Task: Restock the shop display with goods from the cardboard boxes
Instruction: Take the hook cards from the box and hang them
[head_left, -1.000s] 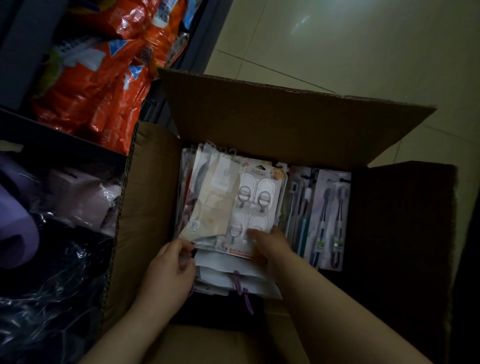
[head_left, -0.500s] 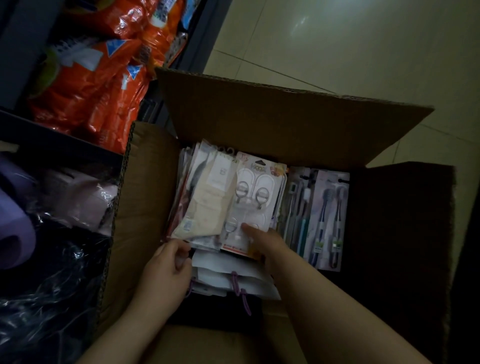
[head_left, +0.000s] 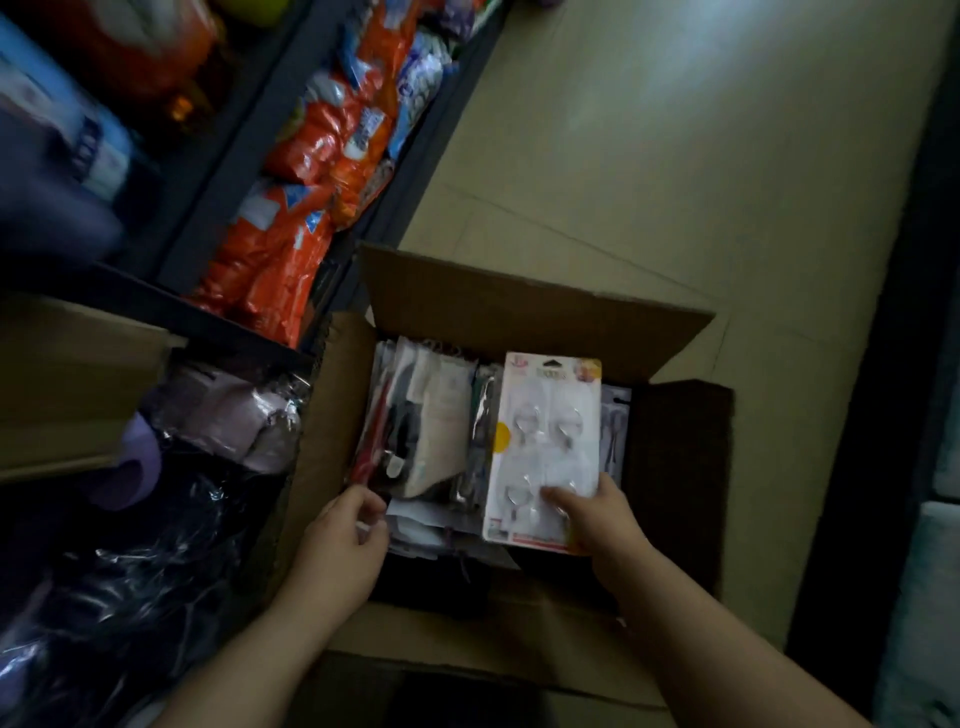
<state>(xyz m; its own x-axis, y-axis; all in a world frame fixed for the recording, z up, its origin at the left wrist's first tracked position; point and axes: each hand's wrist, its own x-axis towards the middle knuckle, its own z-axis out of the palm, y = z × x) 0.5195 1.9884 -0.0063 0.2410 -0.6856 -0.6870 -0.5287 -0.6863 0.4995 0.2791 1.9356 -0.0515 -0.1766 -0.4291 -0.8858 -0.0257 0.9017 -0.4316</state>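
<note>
We see the right hand (head_left: 597, 519) pinching a hook card (head_left: 545, 447) by its lower edge, above the cardboard box (head_left: 332, 415) packed with upright packets (head_left: 436, 431); the left hand (head_left: 343, 540), fingers curled, grips packets at the box's left side.

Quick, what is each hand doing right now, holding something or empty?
Left hand: fingers curled on the packets' lower edges in the cardboard box.
Right hand: holding the hook pack.
</note>
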